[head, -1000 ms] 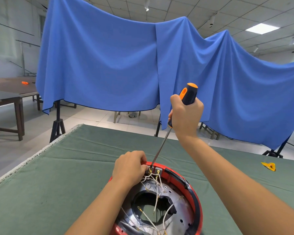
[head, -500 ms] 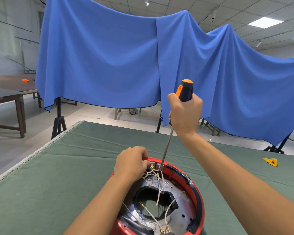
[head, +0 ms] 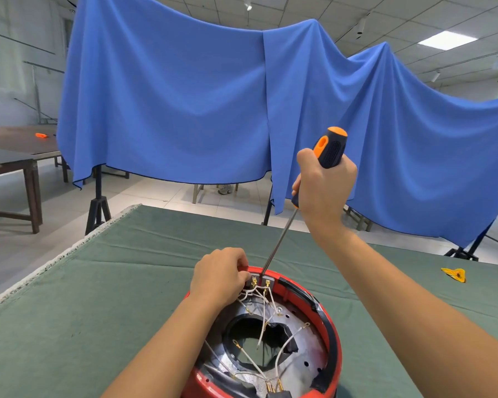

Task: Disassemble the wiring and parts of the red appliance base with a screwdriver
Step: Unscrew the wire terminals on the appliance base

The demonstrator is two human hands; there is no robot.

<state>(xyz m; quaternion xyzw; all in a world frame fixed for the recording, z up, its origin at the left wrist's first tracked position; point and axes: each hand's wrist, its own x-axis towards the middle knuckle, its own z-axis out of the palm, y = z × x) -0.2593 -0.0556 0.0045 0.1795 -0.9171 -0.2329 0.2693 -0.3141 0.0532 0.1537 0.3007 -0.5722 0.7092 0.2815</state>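
Both hands grip: right hand point(head: 325, 185) fists the steeply tilted, tip-down screwdriver point(head: 282, 234); left hand point(head: 219, 275) pinches wires point(head: 263, 297).

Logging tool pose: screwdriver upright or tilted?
Tilted: the screwdriver leans, handle up-right in the right hand, tip at the red base rim.

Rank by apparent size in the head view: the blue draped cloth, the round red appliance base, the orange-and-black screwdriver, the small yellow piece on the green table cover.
1. Blue draped cloth
2. Round red appliance base
3. Orange-and-black screwdriver
4. Small yellow piece

The base lies nearest the camera, so it looks enlarged.
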